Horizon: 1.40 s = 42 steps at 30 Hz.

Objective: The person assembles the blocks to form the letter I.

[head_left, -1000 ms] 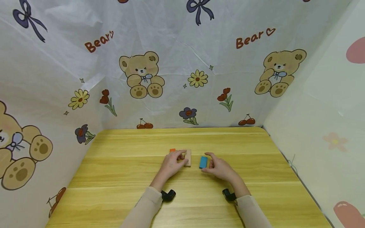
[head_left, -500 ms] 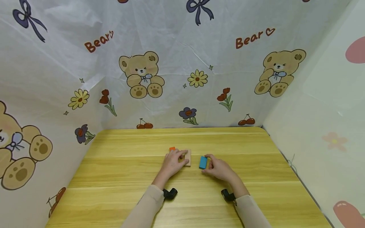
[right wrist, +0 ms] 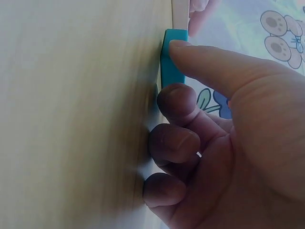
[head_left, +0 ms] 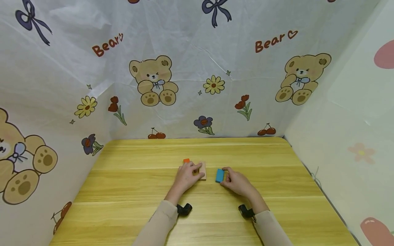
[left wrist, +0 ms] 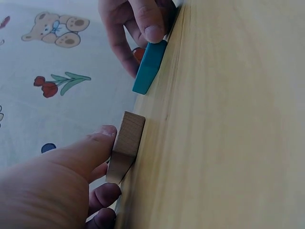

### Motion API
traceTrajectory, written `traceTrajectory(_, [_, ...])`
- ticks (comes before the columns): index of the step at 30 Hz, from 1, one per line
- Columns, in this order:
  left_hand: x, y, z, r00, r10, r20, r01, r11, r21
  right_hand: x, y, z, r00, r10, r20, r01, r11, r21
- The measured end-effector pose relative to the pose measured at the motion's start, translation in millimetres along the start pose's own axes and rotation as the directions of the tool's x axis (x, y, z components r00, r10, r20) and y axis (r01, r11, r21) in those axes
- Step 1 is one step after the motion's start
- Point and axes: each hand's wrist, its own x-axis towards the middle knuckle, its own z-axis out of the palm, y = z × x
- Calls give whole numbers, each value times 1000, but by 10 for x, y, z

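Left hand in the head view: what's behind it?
The top of an orange piece shows just beyond the left hand. The hand covers the rest, so its full shape can't be seen.

On the table (head_left: 215,222), right block (head_left: 220,175), middle block (head_left: 202,169) left of it, far piece (head_left: 186,160) behind, leftmost
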Motion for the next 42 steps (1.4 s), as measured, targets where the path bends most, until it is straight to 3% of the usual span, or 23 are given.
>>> traceTrajectory(9, [6, -64, 37, 1000, 4, -28, -4, 1000, -24, -4, 6, -15, 1000, 6, -12, -6, 999, 49])
traceTrajectory(19, [2, -86, 33, 1000, 10, -18, -11, 999, -46, 10, 42, -32, 1000, -8, 1, 8, 996, 89])
traceTrajectory(28, [5, -93, 51, 998, 41, -39, -41, 999, -8, 34, 50, -49, 999, -36, 1, 36, 987, 155])
traceTrajectory(42, [16, -105, 60, 998, 54, -37, -54, 998, -16, -5, -63, -115, 992, -122, -10, 122, 976, 179])
